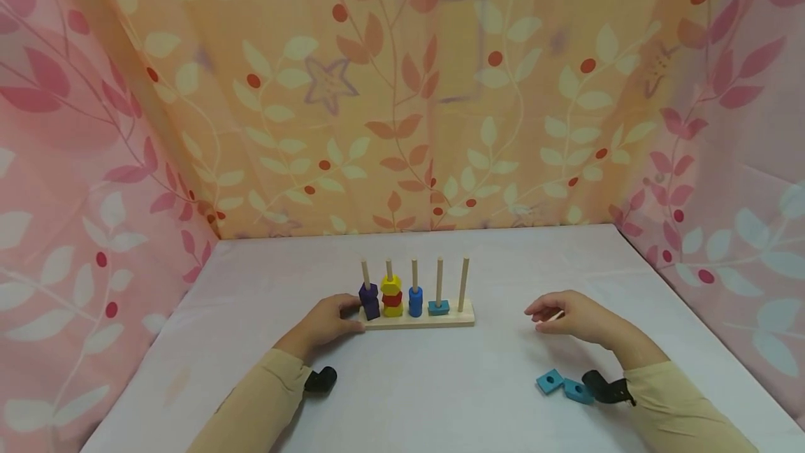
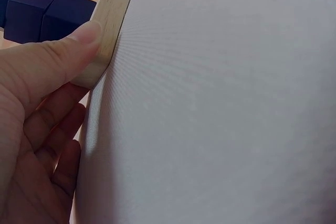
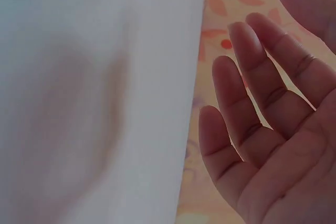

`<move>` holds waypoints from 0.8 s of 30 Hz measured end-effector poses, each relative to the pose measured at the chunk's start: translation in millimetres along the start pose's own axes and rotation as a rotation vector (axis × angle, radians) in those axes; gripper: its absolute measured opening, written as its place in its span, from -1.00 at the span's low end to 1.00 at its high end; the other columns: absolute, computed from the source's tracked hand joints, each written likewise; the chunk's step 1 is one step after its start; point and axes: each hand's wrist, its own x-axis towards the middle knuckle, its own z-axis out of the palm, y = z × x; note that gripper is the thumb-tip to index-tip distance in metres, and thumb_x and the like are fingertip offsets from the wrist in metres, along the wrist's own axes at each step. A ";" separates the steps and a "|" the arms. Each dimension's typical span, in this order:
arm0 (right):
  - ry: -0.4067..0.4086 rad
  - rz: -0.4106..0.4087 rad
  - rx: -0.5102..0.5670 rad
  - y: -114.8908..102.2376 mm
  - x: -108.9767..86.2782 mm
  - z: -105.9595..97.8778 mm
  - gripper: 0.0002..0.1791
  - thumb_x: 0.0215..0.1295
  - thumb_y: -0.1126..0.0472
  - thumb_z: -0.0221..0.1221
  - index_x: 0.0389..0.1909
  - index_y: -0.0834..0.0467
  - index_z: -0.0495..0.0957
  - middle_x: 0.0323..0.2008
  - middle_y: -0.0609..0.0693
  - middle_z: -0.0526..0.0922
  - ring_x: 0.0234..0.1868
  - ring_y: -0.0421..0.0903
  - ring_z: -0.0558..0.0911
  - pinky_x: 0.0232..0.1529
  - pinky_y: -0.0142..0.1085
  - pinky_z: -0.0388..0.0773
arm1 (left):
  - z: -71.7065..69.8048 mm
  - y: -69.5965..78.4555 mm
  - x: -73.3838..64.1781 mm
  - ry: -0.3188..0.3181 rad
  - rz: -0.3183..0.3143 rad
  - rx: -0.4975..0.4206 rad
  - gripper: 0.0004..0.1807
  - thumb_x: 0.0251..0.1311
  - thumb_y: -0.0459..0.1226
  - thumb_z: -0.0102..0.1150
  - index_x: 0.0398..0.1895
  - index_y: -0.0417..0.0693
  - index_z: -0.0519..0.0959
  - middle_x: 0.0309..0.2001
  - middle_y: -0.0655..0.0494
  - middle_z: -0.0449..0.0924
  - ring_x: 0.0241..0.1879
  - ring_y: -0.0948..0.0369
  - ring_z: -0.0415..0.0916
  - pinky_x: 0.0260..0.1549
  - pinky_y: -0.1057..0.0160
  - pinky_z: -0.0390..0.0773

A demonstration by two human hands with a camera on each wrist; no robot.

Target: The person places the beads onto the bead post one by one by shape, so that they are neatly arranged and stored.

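A wooden peg base (image 1: 453, 318) with five upright pegs stands mid-table. From left to right the pegs carry purple blocks (image 1: 369, 301), a yellow-red-yellow stack (image 1: 393, 296), a blue piece (image 1: 415, 301), a flat teal block (image 1: 438, 307) and nothing. My left hand (image 1: 351, 314) grips the base's left end, and the left wrist view shows the thumb (image 2: 86, 35) pressed on the wooden base (image 2: 118, 3) beside the purple blocks (image 2: 42, 11). My right hand (image 1: 544, 317) hovers to the right of the base, palm (image 3: 273, 129) open with relaxed fingers, holding nothing.
Two loose teal blocks (image 1: 550, 382) (image 1: 577, 391) lie on the white tabletop (image 1: 440, 397) by my right forearm. Patterned curtains (image 1: 402, 103) close in the back and both sides of the table.
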 end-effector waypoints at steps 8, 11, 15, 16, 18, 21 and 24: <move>-0.054 0.066 0.083 25.9 -38.1 5.3 -0.67 0.12 0.17 0.25 -0.13 0.24 0.52 -0.25 0.08 0.56 -0.29 -0.20 0.51 -0.28 -0.43 0.49 | 0.5 0.6 -1.1 0.007 0.013 0.004 -0.45 -0.12 -0.14 0.40 0.05 0.04 0.54 0.03 0.16 0.52 0.16 0.09 0.34 0.19 -0.02 0.22; -0.084 0.094 0.140 34.2 -47.2 8.9 -0.68 0.11 0.19 0.26 -0.15 0.26 0.51 -0.29 0.07 0.54 -0.33 -0.20 0.49 -0.32 -0.43 0.48 | 0.5 0.2 -0.9 0.006 0.017 -0.003 -0.44 -0.12 -0.14 0.40 0.05 0.03 0.54 0.04 0.16 0.51 0.16 0.08 0.33 0.19 -0.03 0.22; -0.133 0.073 0.211 41.7 -57.4 13.9 -0.68 0.09 0.23 0.26 -0.17 0.31 0.48 -0.37 0.05 0.50 -0.38 -0.22 0.46 -0.38 -0.42 0.45 | 0.9 -0.8 -0.4 0.002 0.008 -0.002 -0.44 -0.12 -0.13 0.40 0.05 0.05 0.53 0.04 0.16 0.51 0.16 0.08 0.33 0.19 -0.03 0.22; -0.141 0.064 0.222 42.8 -60.0 15.5 -0.67 0.08 0.23 0.27 -0.18 0.31 0.47 -0.39 0.05 0.49 -0.39 -0.23 0.45 -0.40 -0.42 0.44 | 1.0 -1.0 -0.3 0.002 0.004 -0.001 -0.44 -0.12 -0.13 0.40 0.05 0.05 0.53 0.04 0.16 0.51 0.16 0.08 0.33 0.19 -0.03 0.22; -0.156 0.030 0.224 45.0 -64.6 18.4 -0.67 0.05 0.23 0.29 -0.20 0.30 0.47 -0.41 0.03 0.47 -0.41 -0.24 0.44 -0.45 -0.41 0.41 | 1.1 -0.8 -0.5 0.002 -0.005 -0.003 -0.44 -0.13 -0.13 0.40 0.05 0.06 0.54 0.04 0.16 0.51 0.16 0.08 0.33 0.19 -0.03 0.22; -0.157 -0.050 0.145 48.8 -68.3 22.4 -0.67 -0.01 0.18 0.33 -0.25 0.20 0.48 -0.42 -0.01 0.46 -0.43 -0.24 0.42 -0.49 -0.39 0.38 | 1.1 -0.4 -0.4 0.004 -0.007 -0.011 -0.44 -0.13 -0.13 0.40 0.05 0.06 0.54 0.04 0.16 0.51 0.17 0.07 0.33 0.19 -0.04 0.22; -0.145 -0.099 0.044 50.5 -68.1 24.9 -0.68 -0.05 0.13 0.35 -0.30 0.11 0.47 -0.43 -0.07 0.44 -0.43 -0.23 0.40 -0.50 -0.37 0.35 | 1.0 0.0 -0.5 0.007 -0.004 -0.017 -0.45 -0.13 -0.14 0.40 0.04 0.04 0.54 0.04 0.15 0.51 0.16 0.07 0.33 0.19 -0.04 0.21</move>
